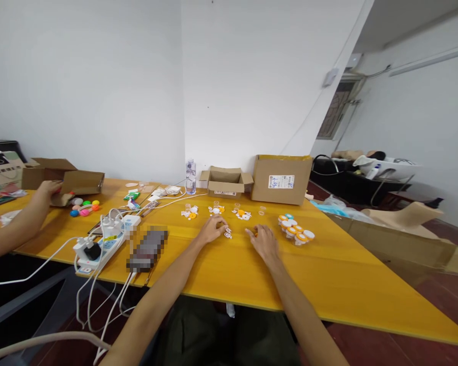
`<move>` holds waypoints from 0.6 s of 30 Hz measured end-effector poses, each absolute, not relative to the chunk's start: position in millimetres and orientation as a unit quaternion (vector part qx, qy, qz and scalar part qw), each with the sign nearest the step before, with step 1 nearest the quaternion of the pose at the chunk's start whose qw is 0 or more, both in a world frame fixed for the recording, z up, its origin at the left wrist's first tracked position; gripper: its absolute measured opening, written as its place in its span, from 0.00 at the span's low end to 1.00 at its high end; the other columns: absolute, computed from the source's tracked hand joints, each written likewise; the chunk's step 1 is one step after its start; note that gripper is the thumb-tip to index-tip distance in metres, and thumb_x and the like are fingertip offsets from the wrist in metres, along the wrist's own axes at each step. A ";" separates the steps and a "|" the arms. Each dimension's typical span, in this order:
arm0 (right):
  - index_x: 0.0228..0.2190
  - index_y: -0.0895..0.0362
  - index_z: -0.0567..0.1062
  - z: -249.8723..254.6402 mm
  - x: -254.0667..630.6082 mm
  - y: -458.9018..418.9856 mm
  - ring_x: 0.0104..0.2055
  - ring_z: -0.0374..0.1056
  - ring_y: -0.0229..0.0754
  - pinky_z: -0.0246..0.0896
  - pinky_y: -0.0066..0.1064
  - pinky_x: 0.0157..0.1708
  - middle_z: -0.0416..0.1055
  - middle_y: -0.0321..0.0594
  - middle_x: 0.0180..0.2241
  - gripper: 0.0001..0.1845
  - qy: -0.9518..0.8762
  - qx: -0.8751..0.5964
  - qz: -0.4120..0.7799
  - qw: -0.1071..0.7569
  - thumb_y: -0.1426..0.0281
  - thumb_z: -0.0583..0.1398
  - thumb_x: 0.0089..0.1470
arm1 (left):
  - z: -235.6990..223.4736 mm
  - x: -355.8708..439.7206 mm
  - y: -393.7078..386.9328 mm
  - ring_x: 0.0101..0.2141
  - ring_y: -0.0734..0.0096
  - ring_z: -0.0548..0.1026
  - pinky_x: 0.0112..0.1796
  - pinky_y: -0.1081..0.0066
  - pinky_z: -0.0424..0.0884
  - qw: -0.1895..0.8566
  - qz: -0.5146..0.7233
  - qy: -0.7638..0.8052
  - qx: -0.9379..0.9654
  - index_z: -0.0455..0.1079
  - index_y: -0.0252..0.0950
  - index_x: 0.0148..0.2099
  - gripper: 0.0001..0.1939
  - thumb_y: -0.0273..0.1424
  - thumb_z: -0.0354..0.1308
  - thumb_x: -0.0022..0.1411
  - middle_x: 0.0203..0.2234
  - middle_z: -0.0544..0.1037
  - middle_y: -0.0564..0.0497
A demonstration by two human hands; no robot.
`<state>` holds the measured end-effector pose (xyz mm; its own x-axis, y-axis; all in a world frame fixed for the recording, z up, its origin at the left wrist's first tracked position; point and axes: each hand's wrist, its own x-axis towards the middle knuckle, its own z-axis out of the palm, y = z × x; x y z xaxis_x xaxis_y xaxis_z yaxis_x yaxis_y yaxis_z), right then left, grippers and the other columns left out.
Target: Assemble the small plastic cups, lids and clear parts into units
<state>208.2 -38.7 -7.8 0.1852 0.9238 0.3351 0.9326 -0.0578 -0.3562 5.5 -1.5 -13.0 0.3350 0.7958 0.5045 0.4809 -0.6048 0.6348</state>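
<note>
Pieces (228, 234): white, perforated, on yellow table (351, 284) just beside left hand (212, 229); likely light, stiff, thin.
Left grip: fingers curled, clamping cannot be told.
Right hand (265, 241): fingers bent near orange part (256, 234); closure unclear.
Best hold: outer rims.

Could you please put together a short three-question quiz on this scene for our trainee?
1. Which of the camera wearer's hands is nearer the cluster of lidded containers?
2. True or false: in the picture, the bottle stands to the right of the large box.
3. What lies closest to the left hand? a) coloured balls; b) small white pieces; c) power strip.

Key:
1. The right hand.
2. False; it stands to the left.
3. b.
</note>
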 end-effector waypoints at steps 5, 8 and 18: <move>0.35 0.55 0.75 -19.3 210.9 -32.5 0.44 0.70 0.49 0.62 0.34 0.38 0.74 0.47 0.39 0.08 -0.648 -0.707 -0.027 0.283 0.65 0.59 0.54 | -12.3 6.0 -1.7 0.38 0.66 0.72 0.45 0.66 0.68 0.189 0.405 0.400 0.800 0.74 0.37 0.33 0.06 0.30 0.56 0.59 0.33 0.77 0.49; 0.32 0.53 0.75 -29.6 214.8 -26.4 0.40 0.70 0.49 0.62 0.35 0.35 0.75 0.46 0.36 0.06 -0.665 -0.673 -0.049 0.320 0.65 0.61 0.52 | -10.8 5.9 -3.4 0.39 0.65 0.72 0.45 0.66 0.68 0.191 0.401 0.393 0.805 0.74 0.36 0.34 0.06 0.30 0.57 0.59 0.33 0.77 0.49; 0.32 0.53 0.73 -25.4 210.6 -27.1 0.39 0.71 0.48 0.63 0.35 0.37 0.74 0.44 0.37 0.03 -0.702 -0.629 0.018 0.334 0.68 0.60 0.51 | -9.0 6.8 -8.2 0.39 0.67 0.73 0.44 0.68 0.69 0.210 0.348 0.382 0.830 0.75 0.37 0.33 0.04 0.29 0.59 0.56 0.36 0.76 0.48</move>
